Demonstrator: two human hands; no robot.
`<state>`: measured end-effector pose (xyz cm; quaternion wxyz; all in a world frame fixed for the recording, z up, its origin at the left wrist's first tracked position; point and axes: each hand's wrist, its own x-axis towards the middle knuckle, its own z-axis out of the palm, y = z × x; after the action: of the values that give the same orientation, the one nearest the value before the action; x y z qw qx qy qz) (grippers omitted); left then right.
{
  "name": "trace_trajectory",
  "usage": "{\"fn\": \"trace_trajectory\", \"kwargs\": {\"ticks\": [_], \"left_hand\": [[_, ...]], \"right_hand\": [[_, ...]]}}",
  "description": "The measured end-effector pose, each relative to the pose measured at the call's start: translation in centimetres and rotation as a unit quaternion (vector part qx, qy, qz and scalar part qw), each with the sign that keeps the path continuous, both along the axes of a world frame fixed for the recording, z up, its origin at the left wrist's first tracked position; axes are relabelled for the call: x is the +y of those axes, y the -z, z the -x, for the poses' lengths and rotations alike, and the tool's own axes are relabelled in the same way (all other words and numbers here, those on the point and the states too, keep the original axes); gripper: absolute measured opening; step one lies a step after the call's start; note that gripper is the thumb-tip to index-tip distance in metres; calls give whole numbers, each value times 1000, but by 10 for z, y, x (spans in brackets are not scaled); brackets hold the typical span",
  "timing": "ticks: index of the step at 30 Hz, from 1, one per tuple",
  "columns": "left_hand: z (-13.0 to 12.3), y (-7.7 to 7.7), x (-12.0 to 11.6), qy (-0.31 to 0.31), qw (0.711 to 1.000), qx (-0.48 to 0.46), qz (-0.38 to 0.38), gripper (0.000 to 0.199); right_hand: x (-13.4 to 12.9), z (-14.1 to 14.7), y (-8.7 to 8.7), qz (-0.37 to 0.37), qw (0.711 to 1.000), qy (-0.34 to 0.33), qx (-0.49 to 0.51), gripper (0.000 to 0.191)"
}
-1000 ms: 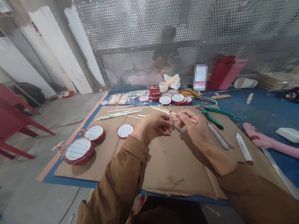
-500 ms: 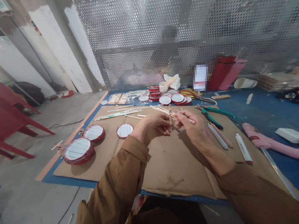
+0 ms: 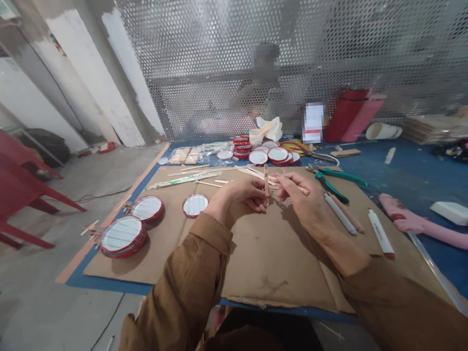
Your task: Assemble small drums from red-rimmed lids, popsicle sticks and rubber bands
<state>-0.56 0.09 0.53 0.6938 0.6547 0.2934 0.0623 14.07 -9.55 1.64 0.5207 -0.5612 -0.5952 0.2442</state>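
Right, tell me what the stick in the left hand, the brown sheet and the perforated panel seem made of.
Stick: probably wood, matte, going by its flat tan surface. Brown sheet: cardboard, matte, with fold creases and a ragged front edge. Perforated panel: likely metal, given its grey sheen.

Craft stick (image 3: 267, 186): pale wood-tan on my feed. Left sleeve (image 3: 198, 263): solid brown. Cardboard sheet (image 3: 264, 264): light brown, darker smudge. Tabletop (image 3: 414, 176): blue. Front round lid (image 3: 123, 235): red rim, whitish face, which I log as grey-striped. Pliers (image 3: 331, 187): teal-green handles. Hot-glue gun (image 3: 434, 228): pink. Marker pen (image 3: 379, 229): white, dark-red end. Plastic chair (image 3: 11, 194): red. Perforated metal panel (image 3: 209, 54): silver-grey, dotted with round holes.
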Motion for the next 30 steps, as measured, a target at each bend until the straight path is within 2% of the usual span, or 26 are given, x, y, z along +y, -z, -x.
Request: {"fn": "trace_trajectory", "kwargs": {"ticks": [12,19,24,30], "left_hand": [[0,1,0,5,1000,0,-6,17],[1,2,3,23,1000,-10,-1,22],[1,4,3,15,1000,-16,3,23],[0,3,2,12,1000,-10,1,17]], "right_hand": [[1,1,1,5,1000,9,-13,33],[-1,0,-2,9,999,7,31,28],[-4,3,-8,29,999,3,14,30],[-1,2,0,15,1000,10,-25,33]]}}
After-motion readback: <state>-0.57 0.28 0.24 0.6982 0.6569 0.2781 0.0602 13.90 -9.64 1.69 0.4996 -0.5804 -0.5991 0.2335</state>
